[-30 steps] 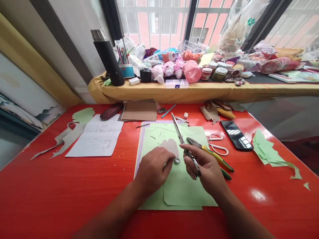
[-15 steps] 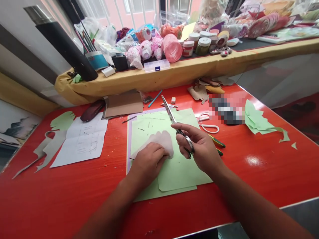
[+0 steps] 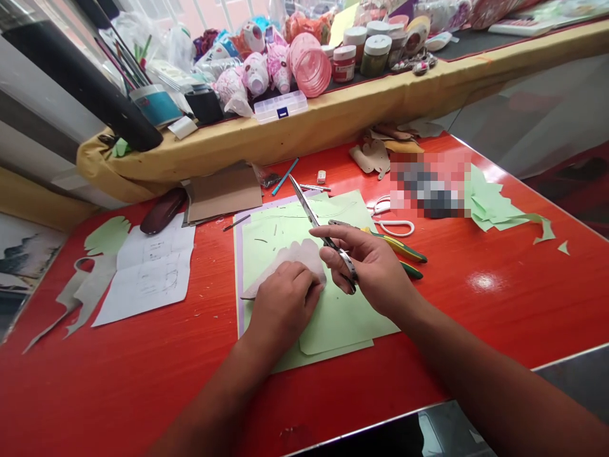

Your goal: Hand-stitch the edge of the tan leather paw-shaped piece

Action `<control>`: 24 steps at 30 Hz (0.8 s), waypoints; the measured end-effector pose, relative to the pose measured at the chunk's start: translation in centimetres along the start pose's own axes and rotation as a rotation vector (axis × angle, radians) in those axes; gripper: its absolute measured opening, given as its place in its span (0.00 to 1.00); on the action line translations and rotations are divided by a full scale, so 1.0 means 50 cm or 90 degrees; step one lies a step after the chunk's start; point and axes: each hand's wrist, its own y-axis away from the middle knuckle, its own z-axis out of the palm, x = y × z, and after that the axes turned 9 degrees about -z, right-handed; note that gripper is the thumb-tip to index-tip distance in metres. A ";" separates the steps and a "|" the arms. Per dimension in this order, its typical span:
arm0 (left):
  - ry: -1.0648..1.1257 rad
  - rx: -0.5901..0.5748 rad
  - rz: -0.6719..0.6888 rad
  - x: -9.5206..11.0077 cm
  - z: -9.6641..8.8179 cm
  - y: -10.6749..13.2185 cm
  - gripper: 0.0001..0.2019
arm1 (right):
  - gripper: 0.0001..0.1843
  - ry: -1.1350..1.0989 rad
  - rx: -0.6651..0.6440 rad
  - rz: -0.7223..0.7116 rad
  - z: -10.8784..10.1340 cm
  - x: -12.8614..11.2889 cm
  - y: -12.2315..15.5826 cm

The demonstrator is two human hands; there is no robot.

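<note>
My left hand [image 3: 284,301] is closed on a pale, scalloped cutout [image 3: 307,252], with fingers curled over its lower right edge. This cutout lies over light green sheets [image 3: 345,327], and its narrow end points left. In my right hand [image 3: 375,263] is a pair of metal scissors [image 3: 307,206], held above the sheets with the blades together, pointing up and away to the left. Just beyond my right hand rest pliers [image 3: 402,246] with yellow-green handles. White-handled scissors [image 3: 397,226] lie behind them.
A sketched white sheet [image 3: 143,279], grey offcuts [image 3: 92,289] and a green scalloped cutout [image 3: 108,235] lie left on the red table [image 3: 190,374]. Cardboard [image 3: 223,190], a dark red case [image 3: 164,211] and a blue pencil [image 3: 285,176] are behind. Green scraps [image 3: 495,203] lie right. Jars [image 3: 375,56] line the ledge.
The view has shifted slightly. My right hand and the scissors have moved a little left over the cutout, showing more of the pliers. My left hand stays on the cutout.
</note>
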 end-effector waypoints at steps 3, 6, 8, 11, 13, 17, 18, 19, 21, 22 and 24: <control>-0.011 -0.004 -0.005 0.003 0.002 -0.002 0.05 | 0.17 -0.004 -0.007 0.005 -0.001 0.002 0.000; -0.002 0.001 -0.011 0.007 0.003 -0.005 0.05 | 0.16 -0.008 -0.013 0.007 -0.001 0.005 0.000; 0.004 0.006 -0.012 0.008 0.005 -0.006 0.06 | 0.16 -0.009 -0.016 0.009 -0.001 0.007 0.002; 0.012 0.010 -0.013 0.006 0.006 -0.009 0.07 | 0.16 -0.008 -0.018 0.010 -0.001 0.008 0.004; 0.019 0.007 -0.014 0.002 0.006 -0.010 0.06 | 0.17 -0.010 -0.019 0.008 -0.002 0.009 0.004; 0.047 -0.023 -0.021 -0.008 0.001 -0.013 0.06 | 0.16 -0.018 -0.021 0.006 -0.004 0.009 0.004; 0.055 -0.032 -0.023 -0.009 0.000 -0.013 0.06 | 0.16 -0.020 -0.022 0.005 -0.004 0.009 0.004; 0.059 -0.038 -0.025 -0.010 -0.001 -0.013 0.05 | 0.16 -0.021 -0.024 0.004 -0.004 0.009 0.004; 0.055 -0.040 -0.031 -0.010 -0.002 -0.013 0.04 | 0.17 -0.023 -0.026 0.001 -0.004 0.009 0.004; 0.048 -0.035 -0.033 -0.009 -0.002 -0.012 0.04 | 0.17 -0.023 -0.028 0.001 -0.004 0.010 0.004; 0.037 -0.023 -0.034 -0.006 -0.001 -0.011 0.04 | 0.17 -0.023 -0.030 0.001 -0.004 0.010 0.004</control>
